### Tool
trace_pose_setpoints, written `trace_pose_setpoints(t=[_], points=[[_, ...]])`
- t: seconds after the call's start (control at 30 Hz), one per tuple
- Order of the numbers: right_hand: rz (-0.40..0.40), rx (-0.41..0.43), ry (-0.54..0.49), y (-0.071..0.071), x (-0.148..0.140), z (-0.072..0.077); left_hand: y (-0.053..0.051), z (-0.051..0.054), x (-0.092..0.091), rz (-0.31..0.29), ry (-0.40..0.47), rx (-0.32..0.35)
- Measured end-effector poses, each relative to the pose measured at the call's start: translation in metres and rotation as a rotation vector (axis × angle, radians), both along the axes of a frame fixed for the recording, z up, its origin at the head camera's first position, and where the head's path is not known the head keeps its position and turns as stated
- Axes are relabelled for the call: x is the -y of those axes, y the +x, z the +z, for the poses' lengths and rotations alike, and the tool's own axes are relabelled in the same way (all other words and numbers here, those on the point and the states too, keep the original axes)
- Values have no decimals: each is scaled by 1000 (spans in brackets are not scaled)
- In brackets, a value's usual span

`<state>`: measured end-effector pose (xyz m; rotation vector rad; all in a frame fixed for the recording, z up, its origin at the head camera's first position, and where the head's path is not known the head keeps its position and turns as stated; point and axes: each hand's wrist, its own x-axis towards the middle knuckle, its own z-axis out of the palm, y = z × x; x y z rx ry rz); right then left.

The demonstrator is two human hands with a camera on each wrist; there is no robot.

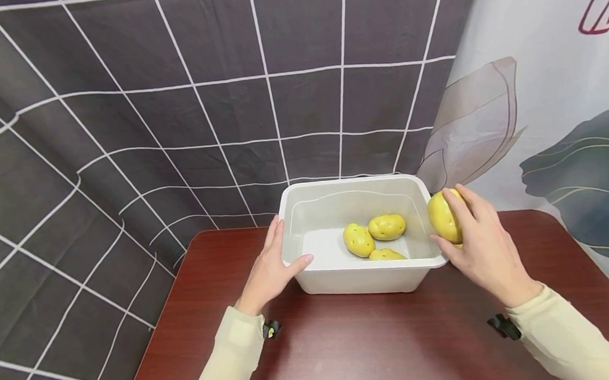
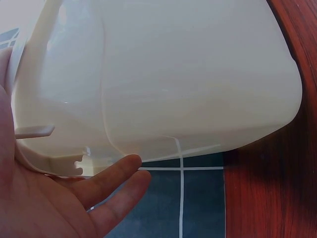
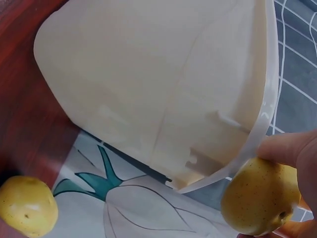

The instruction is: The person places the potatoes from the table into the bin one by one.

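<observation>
A white plastic bin point(image 1: 362, 276) holds several yellow potatoes, among them one potato point(image 1: 359, 240) near its middle. My left hand point(image 1: 270, 267) rests against the bin's front left corner, thumb over the front rim, fingers fairly straight along the outside. In the left wrist view, two fingertips point(image 2: 131, 161) show beside the bin's outer wall. At the right rim, my right hand point(image 1: 480, 243) grips another yellow potato point(image 1: 444, 216) between thumb and fingers. The right wrist view shows this held potato point(image 3: 260, 198) just outside the rim.
One more potato point(image 3: 27, 206) lies on the dark red table point(image 1: 345, 344), right of the bin. Behind the table hang a dark grid-patterned cloth point(image 1: 226, 113) and a pale leaf-printed cloth point(image 1: 538, 158).
</observation>
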<state>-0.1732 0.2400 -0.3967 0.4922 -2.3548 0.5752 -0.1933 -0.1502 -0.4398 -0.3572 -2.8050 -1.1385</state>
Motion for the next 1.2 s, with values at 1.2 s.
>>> trace_pose_setpoints(t=[1.2], points=[[43, 36, 13, -6, 24, 3, 1, 0, 0, 8, 7, 15]])
